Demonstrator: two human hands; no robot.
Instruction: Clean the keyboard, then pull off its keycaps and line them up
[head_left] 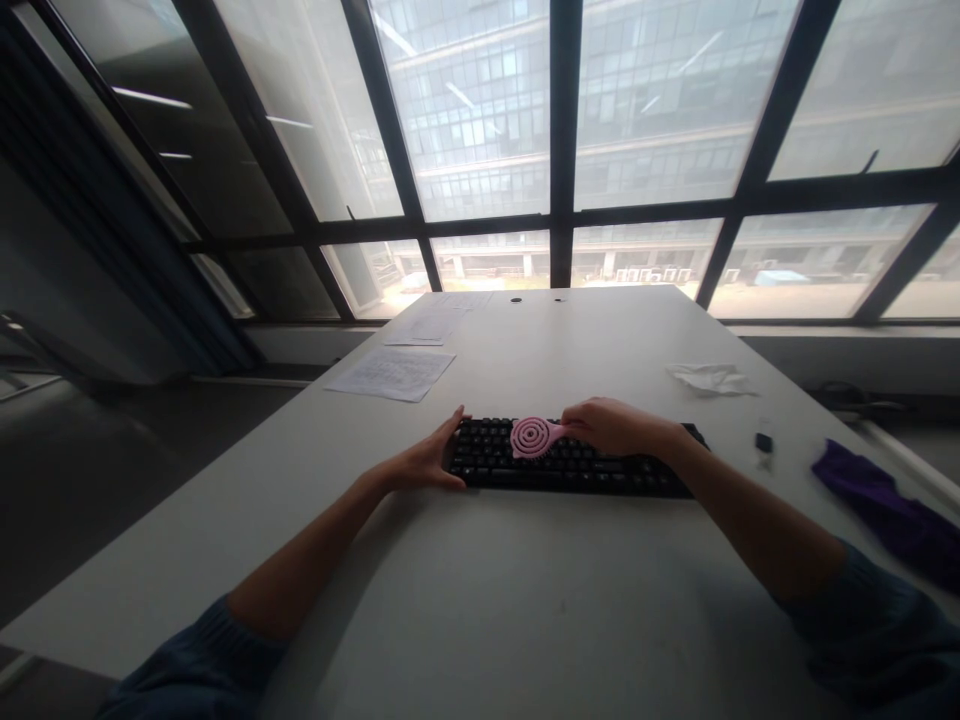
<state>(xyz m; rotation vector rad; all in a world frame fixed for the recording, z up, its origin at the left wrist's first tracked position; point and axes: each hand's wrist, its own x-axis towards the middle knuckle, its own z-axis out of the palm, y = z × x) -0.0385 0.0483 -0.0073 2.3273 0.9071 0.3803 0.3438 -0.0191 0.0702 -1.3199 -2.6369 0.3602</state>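
A black keyboard (570, 478) lies crosswise on the white table in front of me. My left hand (427, 460) braces its left end, the thumb at the front edge and the fingers at the back edge. Closed round the handle of a pink hairbrush (533, 438), my right hand (611, 425) is above the middle of the keyboard. The brush has a round head with a spiral pattern facing up, and its bristles point down at the keys. My right forearm covers part of the keyboard's right end.
Printed sheets (394, 373) lie on the table (495, 600) at the back left. Toward the right are a crumpled white tissue (712, 379), a small dark square object (763, 443) with pale ends and a purple cloth (892, 505). Large windows stand beyond the table's far edge.
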